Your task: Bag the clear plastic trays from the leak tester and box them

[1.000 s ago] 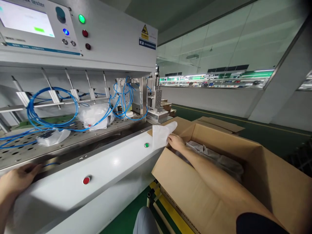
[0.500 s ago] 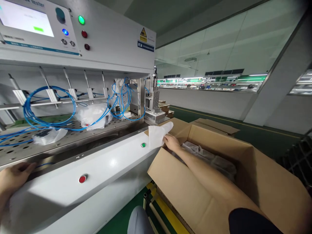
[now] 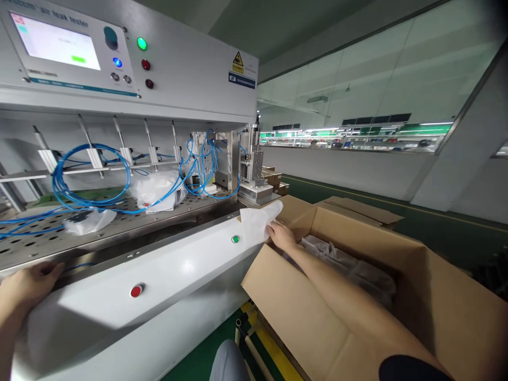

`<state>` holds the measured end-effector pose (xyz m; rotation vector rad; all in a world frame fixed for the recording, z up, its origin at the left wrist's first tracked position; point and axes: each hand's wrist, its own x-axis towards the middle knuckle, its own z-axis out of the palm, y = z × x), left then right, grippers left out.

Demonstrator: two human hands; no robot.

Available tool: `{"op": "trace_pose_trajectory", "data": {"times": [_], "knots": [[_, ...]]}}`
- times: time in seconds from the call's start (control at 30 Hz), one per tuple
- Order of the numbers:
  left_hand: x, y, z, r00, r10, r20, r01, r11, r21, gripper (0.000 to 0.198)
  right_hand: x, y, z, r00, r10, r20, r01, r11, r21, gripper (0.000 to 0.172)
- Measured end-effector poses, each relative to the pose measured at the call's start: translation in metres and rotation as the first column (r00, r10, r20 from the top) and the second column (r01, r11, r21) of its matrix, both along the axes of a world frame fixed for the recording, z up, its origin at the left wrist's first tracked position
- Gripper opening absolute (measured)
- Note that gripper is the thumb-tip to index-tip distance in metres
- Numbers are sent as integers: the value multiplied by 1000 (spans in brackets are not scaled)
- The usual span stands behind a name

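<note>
Here's the perforated steel bed (image 3: 27, 248) of the air leak tester, and look what's lying on it: a bunched white plastic bag (image 3: 154, 191) toward the middle, a smaller white bag (image 3: 89, 222) just left of it, and blue pneumatic tubing (image 3: 27, 226) snaking across the holes. Down below, the green floor (image 3: 341, 190) stretches away, a yellow stripe (image 3: 270, 338) painted across it near the machine's foot.

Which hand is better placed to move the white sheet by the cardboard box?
Probably the right: the right hand appears to hold the white sheet already, reaching over the cardboard box. The left hand lies open on the machine, well away from the sheet.
</note>
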<state>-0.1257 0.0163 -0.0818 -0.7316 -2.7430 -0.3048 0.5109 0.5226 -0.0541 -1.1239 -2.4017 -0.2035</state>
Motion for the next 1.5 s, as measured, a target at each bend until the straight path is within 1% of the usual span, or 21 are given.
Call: {"op": "trace_pose_trajectory", "data": {"times": [0.13, 0.23, 0.3, 0.37, 0.47, 0.53, 0.67, 0.97, 1.1, 1.2, 1.3, 1.5], "knots": [[14, 1, 8, 998, -36, 45, 35, 999, 24, 55, 1, 0, 1, 1000, 11, -13, -11, 1000, -14, 27], [14, 2, 8, 997, -53, 57, 50, 998, 38, 52, 1, 1, 0, 1000, 8, -21, -8, 1000, -24, 27], [13, 3, 8, 995, -67, 69, 65, 997, 34, 54, 1, 2, -1, 1000, 4, -25, -5, 1000, -29, 27], [13, 4, 9, 991, -75, 113, 73, 997, 20, 58, 1, 3, -2, 1000, 0, -30, -1, 999, -34, 26], [18, 7, 15, 978, -82, 191, 83, 997, 7, 63, 1, 3, -4, 999, -3, -39, 2, 999, -45, 26], [24, 9, 19, 973, -97, 211, 98, 995, 7, 65, 2, 3, -5, 999, 0, -46, -3, 999, -53, 26], [30, 10, 23, 971, -111, 214, 112, 994, 10, 66, 3, -1, -7, 998, 11, -60, -15, 997, -70, 26], [29, 11, 18, 970, -120, 210, 113, 993, 45, 63, 1, -5, -11, 996, 22, -84, -27, 998, -63, 26], [41, 9, 26, 965, -154, 212, 149, 988, 42, 62, 4, 1, -11, 995, 36, -90, -41, 997, -61, 25], [53, 10, 35, 958, -139, 250, 135, 990, 33, 55, 7, 7, -11, 994, 38, -98, -44, 997, -63, 24], [59, 11, 39, 958, -126, 257, 118, 992, 45, 54, 7, 12, -14, 994, 43, -104, -50, 997, -59, 24], [54, 9, 33, 960, -137, 246, 125, 990, 66, 60, 7, 16, -18, 992, 57, -112, -64, 997, -53, 25]]}}
